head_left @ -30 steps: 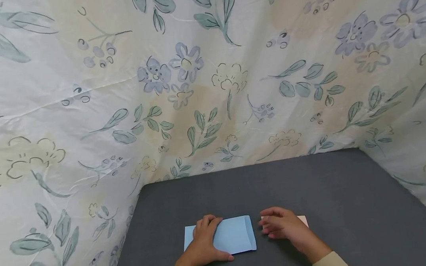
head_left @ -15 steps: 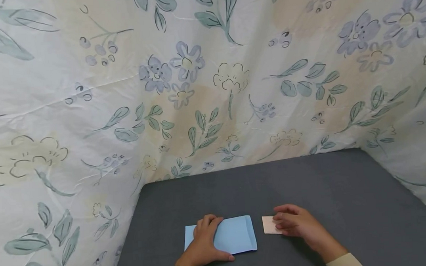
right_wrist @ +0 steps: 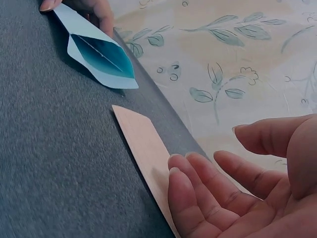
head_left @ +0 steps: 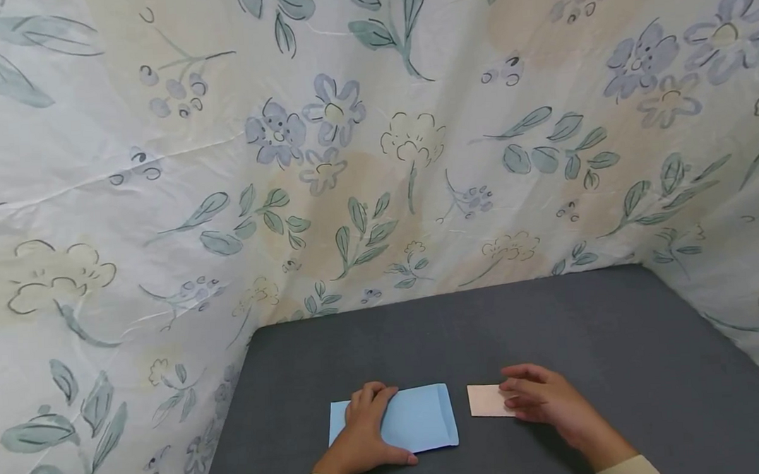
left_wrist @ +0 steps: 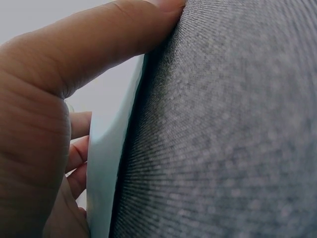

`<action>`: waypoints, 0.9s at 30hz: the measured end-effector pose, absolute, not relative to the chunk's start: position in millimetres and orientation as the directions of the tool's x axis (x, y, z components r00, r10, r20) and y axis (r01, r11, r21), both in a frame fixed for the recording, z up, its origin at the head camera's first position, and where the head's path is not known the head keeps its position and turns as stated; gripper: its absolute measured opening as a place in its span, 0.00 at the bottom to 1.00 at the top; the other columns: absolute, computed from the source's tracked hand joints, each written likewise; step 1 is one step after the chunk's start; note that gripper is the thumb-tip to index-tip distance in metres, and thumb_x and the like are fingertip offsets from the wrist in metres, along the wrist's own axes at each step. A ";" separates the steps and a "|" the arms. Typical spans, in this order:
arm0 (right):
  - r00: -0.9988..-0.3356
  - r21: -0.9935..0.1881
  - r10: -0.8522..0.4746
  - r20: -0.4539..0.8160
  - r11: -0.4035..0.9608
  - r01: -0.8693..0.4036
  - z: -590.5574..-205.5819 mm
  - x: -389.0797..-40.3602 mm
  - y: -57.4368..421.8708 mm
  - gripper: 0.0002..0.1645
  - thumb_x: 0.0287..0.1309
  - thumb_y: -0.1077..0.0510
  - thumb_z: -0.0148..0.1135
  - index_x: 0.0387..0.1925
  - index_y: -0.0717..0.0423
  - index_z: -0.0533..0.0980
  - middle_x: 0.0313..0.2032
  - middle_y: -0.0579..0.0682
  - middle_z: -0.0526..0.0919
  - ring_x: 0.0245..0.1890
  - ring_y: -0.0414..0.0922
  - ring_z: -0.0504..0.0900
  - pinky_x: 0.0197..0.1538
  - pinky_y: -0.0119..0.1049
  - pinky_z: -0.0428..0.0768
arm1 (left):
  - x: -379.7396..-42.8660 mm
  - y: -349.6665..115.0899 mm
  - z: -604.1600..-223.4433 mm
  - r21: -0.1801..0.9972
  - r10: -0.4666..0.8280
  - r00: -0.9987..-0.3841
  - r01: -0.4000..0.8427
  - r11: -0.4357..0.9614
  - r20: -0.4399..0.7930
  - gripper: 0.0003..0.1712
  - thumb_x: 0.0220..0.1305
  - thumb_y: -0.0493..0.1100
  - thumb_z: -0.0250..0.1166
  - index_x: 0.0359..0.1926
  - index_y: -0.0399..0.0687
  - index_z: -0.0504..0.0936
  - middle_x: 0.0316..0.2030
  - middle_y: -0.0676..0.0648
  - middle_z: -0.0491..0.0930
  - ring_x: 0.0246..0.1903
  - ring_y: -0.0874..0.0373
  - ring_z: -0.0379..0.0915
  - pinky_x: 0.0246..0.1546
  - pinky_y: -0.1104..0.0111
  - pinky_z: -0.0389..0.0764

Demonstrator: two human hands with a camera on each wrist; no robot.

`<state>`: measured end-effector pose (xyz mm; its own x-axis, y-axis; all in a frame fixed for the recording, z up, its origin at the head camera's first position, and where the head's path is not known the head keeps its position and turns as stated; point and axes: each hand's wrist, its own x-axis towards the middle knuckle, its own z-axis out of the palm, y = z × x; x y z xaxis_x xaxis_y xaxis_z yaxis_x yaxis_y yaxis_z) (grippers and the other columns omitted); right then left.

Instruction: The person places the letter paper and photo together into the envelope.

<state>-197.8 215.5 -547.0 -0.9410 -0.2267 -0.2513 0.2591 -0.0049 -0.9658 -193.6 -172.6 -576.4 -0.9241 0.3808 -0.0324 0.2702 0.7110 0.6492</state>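
A light blue envelope [head_left: 416, 419] lies on the dark grey table, flap end to the right. My left hand [head_left: 365, 432] holds it across its width, thumb at the near edge and fingers at the far edge. In the right wrist view the envelope's mouth [right_wrist: 101, 57] gapes. Right of it lies a flat peach card [head_left: 488, 400], also plain in the right wrist view [right_wrist: 143, 148]. My right hand [head_left: 548, 403] hovers at the card's right end with loosely bent fingers [right_wrist: 198, 173] and thumb apart; whether the fingertips touch the card cannot be told.
The dark grey table [head_left: 460, 339] reaches back to a floral cloth [head_left: 378, 194] hanging behind it and along both sides. A narrow gap of table separates envelope and card.
My right hand has moved right, away from the envelope, uncovering more of the peach card's left part. The card has stayed in place. My left hand and the envelope have not moved.
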 end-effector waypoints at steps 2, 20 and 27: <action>-0.941 -0.966 -0.229 -0.250 -0.006 0.259 -547.1 -197.1 218.7 0.28 0.81 0.57 0.62 0.69 0.76 0.71 0.51 0.57 0.87 0.46 0.53 0.89 0.44 0.44 0.87 | -193.3 -172.3 -576.3 0.651 0.380 -0.924 0.269 0.710 -0.033 0.66 0.41 0.75 0.86 0.79 0.59 0.72 0.68 0.53 0.63 0.64 0.47 0.57 0.64 0.35 0.59; -0.956 -0.965 -0.132 -0.262 0.055 0.256 -549.1 -192.5 250.5 0.30 0.82 0.53 0.62 0.71 0.71 0.72 0.53 0.55 0.87 0.47 0.52 0.88 0.47 0.46 0.86 | -191.5 -176.0 -580.5 0.653 0.387 -0.922 0.278 0.705 -0.025 0.66 0.41 0.75 0.87 0.79 0.58 0.72 0.68 0.54 0.64 0.65 0.47 0.57 0.64 0.35 0.59; -0.956 -0.957 -0.076 -0.283 0.092 0.276 -548.6 -189.3 261.5 0.30 0.83 0.53 0.61 0.72 0.70 0.72 0.54 0.55 0.86 0.48 0.51 0.87 0.48 0.46 0.86 | -190.1 -177.8 -582.4 0.648 0.389 -0.921 0.286 0.706 -0.016 0.66 0.40 0.76 0.87 0.79 0.58 0.72 0.68 0.54 0.63 0.65 0.47 0.57 0.64 0.35 0.59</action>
